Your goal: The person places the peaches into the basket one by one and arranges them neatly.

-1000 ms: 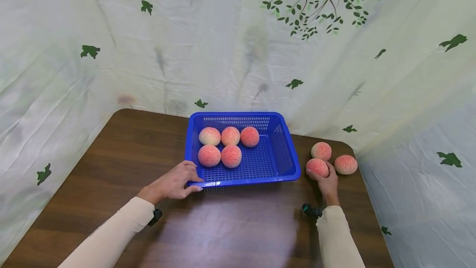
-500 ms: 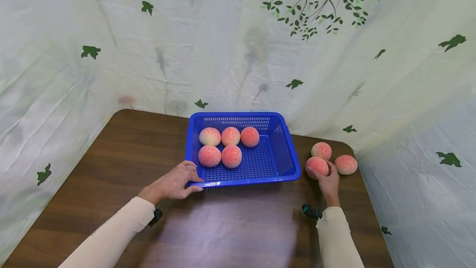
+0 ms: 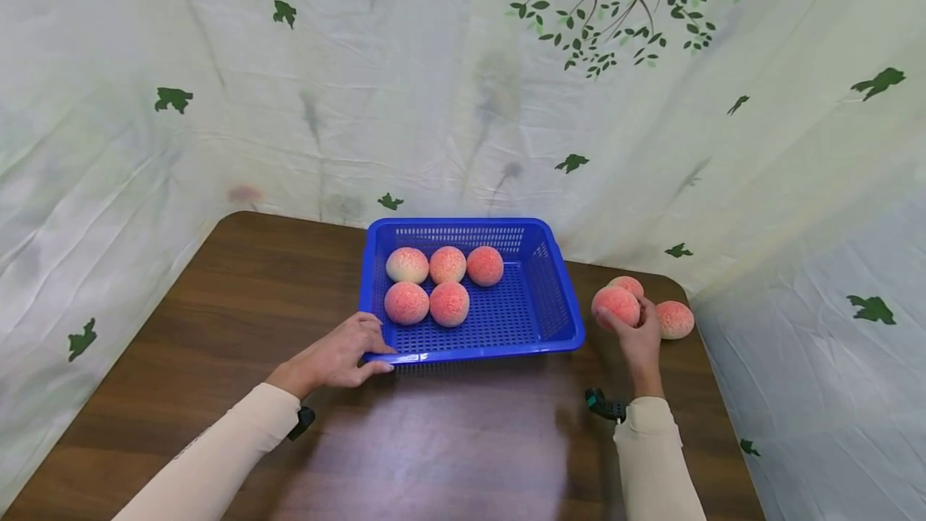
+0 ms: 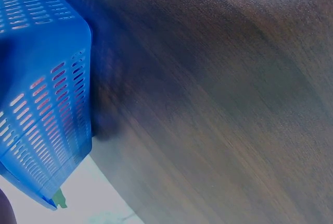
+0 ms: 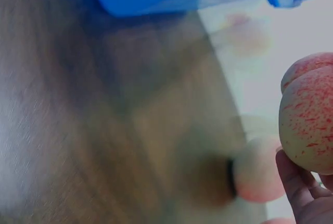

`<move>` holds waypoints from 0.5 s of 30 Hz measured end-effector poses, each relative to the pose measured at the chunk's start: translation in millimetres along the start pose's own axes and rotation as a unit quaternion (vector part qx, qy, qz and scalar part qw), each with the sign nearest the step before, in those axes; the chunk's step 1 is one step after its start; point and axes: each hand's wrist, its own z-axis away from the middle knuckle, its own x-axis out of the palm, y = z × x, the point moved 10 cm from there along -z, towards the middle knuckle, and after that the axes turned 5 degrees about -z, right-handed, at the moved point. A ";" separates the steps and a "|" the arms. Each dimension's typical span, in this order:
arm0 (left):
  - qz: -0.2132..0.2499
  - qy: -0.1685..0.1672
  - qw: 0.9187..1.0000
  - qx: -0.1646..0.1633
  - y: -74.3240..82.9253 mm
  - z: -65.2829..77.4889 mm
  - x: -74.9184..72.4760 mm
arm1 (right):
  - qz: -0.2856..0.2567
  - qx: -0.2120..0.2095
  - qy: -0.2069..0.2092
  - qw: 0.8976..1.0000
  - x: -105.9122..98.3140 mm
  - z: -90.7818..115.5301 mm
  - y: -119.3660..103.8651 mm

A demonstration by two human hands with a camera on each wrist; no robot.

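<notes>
My right hand (image 3: pixel 641 348) holds a pink-and-cream peach (image 3: pixel 615 306) between thumb and fingers, raised a little off the table. In the right wrist view the same peach (image 5: pixel 312 122) fills the right edge. Behind it, partly covered, is another peach (image 3: pixel 626 285), and a third peach (image 3: pixel 676 320) lies just right of the hand. At the near left corner of a blue plastic basket (image 3: pixel 477 355), my left hand (image 3: pixel 340 354) grips the rim, fingers over it and thumb at the outside. Several peaches (image 3: pixel 449 304) sit in the basket's left and middle part.
A brown wooden table (image 3: pixel 448 441) carries everything. White cloth (image 3: pixel 434 103) printed with leaves hangs along its back and sides. The basket's slotted wall (image 4: pixel 49 94) stands close in the left wrist view.
The right hand has lifted its peach slightly up from the table, so it now covers more of the peach behind. The left hand and basket have stayed put.
</notes>
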 end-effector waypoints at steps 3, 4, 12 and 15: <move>0.000 0.000 1.000 0.000 0.0 0.3 -0.2 | -0.003 -0.004 0.000 1.000 3.6 1.3 -9.4; 0.000 -0.001 1.000 0.000 -0.2 0.4 0.0 | -0.005 -0.006 0.001 1.000 4.9 1.8 -12.4; -0.002 -0.001 1.000 -0.002 -0.2 0.2 0.1 | -0.019 -0.024 0.005 1.000 14.1 6.9 -32.8; -0.003 -0.002 1.000 -0.003 -0.5 0.5 0.1 | -0.022 -0.029 0.001 0.999 19.1 9.5 -38.5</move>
